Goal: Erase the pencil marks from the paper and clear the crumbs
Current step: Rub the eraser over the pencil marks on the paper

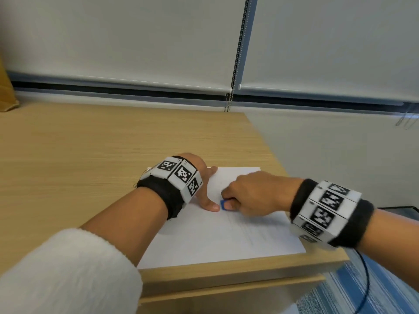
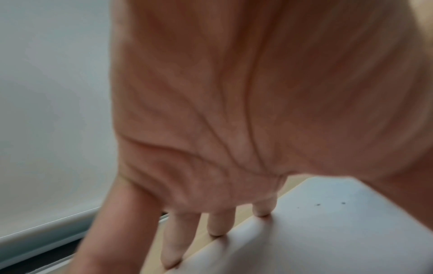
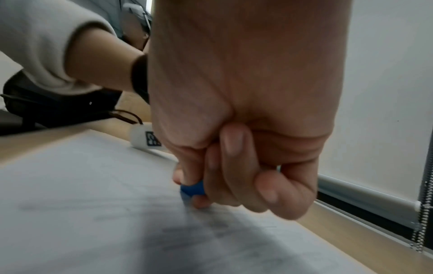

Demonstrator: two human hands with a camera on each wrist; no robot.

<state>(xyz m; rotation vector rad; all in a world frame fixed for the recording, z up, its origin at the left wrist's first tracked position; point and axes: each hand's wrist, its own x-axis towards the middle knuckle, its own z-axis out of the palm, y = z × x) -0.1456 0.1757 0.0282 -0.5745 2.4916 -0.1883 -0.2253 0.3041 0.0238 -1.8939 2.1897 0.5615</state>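
— Where's the paper (image 1: 226, 234)?

— Flat on the worktop (image 1: 90, 155), near its right front corner. My left hand (image 1: 205, 177) presses it with straight fingers.

— And the right hand (image 1: 251, 196)?

— Its grip is curled round the blue eraser (image 1: 223, 204), touching the sheet.

An office: a pale wood worktop (image 1: 90, 155) fills the frame's left, grey roller blinds (image 1: 124, 37) hang across the top, blue striped carpet (image 1: 385, 279) lower right.
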